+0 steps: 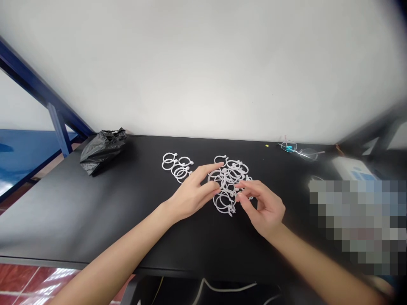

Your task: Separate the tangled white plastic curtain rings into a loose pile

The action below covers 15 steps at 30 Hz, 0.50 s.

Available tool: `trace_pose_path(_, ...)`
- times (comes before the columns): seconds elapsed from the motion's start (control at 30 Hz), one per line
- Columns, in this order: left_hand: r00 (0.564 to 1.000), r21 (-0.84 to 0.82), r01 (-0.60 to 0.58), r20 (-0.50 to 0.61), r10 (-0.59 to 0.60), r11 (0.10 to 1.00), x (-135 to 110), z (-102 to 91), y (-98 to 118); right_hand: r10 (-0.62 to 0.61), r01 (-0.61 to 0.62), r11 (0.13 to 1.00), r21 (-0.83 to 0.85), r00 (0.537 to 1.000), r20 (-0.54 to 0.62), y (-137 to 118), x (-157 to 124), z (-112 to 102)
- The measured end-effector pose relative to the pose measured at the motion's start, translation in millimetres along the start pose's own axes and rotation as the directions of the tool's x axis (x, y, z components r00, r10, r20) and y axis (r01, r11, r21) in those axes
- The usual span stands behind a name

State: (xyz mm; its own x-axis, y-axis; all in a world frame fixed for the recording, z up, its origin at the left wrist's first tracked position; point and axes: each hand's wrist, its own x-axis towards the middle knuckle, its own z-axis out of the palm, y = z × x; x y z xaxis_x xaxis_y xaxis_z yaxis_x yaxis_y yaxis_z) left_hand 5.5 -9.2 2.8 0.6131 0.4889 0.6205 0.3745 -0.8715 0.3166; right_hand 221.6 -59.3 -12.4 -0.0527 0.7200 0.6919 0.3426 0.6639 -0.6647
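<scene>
at the far left, a black plastic bag (103,150) lies crumpled on the black tabletop (47,220). to its right sits a small group of white plastic rings (176,167), overlapping one another and apart from the main heap. next comes the left hand (190,192), its fingers spread, with the tips resting on the left side of a tangled pile of rings (225,203) near the middle of the table. the right hand (263,207) is at the pile's right edge, its thumb and forefinger drawn close together among the rings, though i cannot tell if they pinch one. a hard tug on a single ring could drag the whole pile along or bend the thin plastic, since the knobbed rings lie hooked through each other in a dense clump. further right, a pair of glasses (300,150) lies near the far edge, and a white box (352,169) sits beyond.
</scene>
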Motion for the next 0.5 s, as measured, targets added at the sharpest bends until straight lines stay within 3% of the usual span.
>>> trace_pose_path(0.17,0.993,-0.053,-0.056,0.101,0.061,0.997,0.2,2.5,8.7,0.072,-0.073,0.997,0.007,0.992,0.106,3.0,-1.7,1.0)
trace_pose_path(0.33,0.985,-0.073,-0.029,0.167,0.041,0.997,1.2,4.3,12.3,0.085,-0.085,0.996,-0.003,0.994,0.071,3.4,1.3,0.1)
trace_pose_path(0.5,0.987,-0.098,-0.006,0.16,0.021,0.995,0.3,4.1,13.3,0.101,-0.102,0.994,0.026,0.995,0.025,5.2,2.2,-3.2)
